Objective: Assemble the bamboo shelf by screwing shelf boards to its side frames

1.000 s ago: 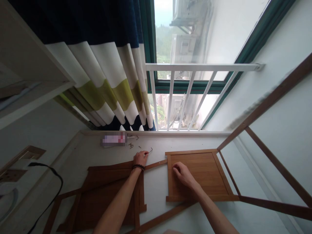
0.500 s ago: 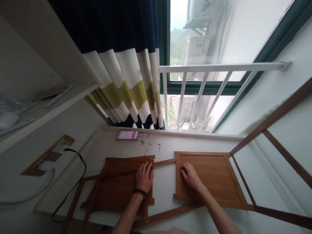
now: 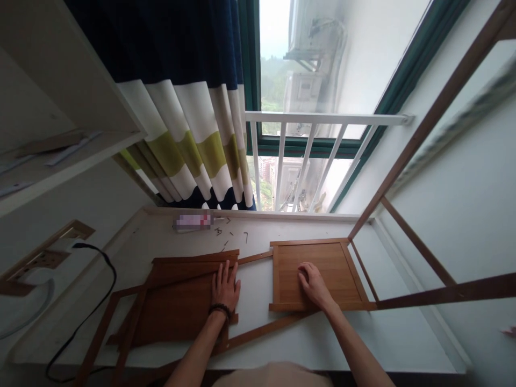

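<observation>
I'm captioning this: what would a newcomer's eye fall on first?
Probably the bright window at upper centre, behind a white railing, with a navy, white and green curtain to its left. Below, the left hand lies spread on the left wooden panel and the right hand is curled over the right wooden panel.

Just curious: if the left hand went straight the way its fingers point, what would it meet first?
Likely the far edge strip of the wooden panel below the left hand, though height is hard to judge.
</observation>
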Tool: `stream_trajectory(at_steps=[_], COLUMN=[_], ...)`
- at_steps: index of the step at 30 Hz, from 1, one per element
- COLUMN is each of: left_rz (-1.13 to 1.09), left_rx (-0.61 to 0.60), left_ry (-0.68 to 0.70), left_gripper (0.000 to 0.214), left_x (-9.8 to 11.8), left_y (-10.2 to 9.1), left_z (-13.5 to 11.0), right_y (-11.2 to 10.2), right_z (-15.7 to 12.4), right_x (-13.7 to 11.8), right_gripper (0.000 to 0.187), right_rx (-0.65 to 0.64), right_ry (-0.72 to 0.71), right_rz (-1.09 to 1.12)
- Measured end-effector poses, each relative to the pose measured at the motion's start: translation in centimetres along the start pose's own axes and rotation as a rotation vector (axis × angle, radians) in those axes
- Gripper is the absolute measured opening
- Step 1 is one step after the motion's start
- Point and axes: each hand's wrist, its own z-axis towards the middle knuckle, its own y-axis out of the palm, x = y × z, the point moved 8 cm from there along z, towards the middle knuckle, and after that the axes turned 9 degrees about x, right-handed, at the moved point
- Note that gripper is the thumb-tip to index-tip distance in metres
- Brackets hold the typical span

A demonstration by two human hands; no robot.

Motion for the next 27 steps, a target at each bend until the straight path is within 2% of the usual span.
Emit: stream_trajectory(at_steps=[6, 11, 13, 15, 18, 20, 22, 24, 27], left_rz=[-0.083, -0.283, -0.444, -0.575, -0.728, -0.779, -0.792, -0.789, -0.742], left_rx=[-0.034, 0.053, -0.032, -0.208, -0.558, -0.726, -0.781, -0.752, -0.615], left_ry=[-0.042, -0.174, -0.202, -0.232, -0.377, -0.485, -0.563, -0.602, -0.498], left_gripper=[0.05, 0.037, 0.031, 0.026, 0.037, 0.042, 0.039, 0.036, 0.032], left_x=[-0.1, -2.6, -2.8, -2.1, -0.5, 0.0, -0.4, -1.2, -1.3], left_y=[-0.2, -3.4, -4.2, -4.2, -2.8, -1.6, -0.8, -0.5, -1.1], left_z=[0.5, -0.5, -1.9, -3.9, -7.9, -10.5, -12.3, -13.1, -12.2], right_y=[-2.6, -6.3, -7.7, -8.2, -7.9, -7.9, -8.5, -9.3, -10.3], right_z=[-1.4, -3.0, -3.7, -4.3, -5.0, -5.4, -5.7, -5.9, -5.7], right_x=[1.4, 2.7, 3.0, 2.9, 1.9, 1.2, 0.8, 0.7, 0.0], right_gripper=[0.024, 0.026, 0.026, 0.026, 0.025, 0.024, 0.024, 0.025, 0.027], right_rx=[0.075, 0.194, 0.234, 0.237, 0.206, 0.22, 0.271, 0.315, 0.345], right_ry=[0.023, 0.073, 0.094, 0.092, 0.042, 0.006, -0.015, -0.029, -0.047], right_rz=[-0.026, -0.043, -0.081, -0.119, -0.165, -0.207, -0.265, -0.32, -0.377])
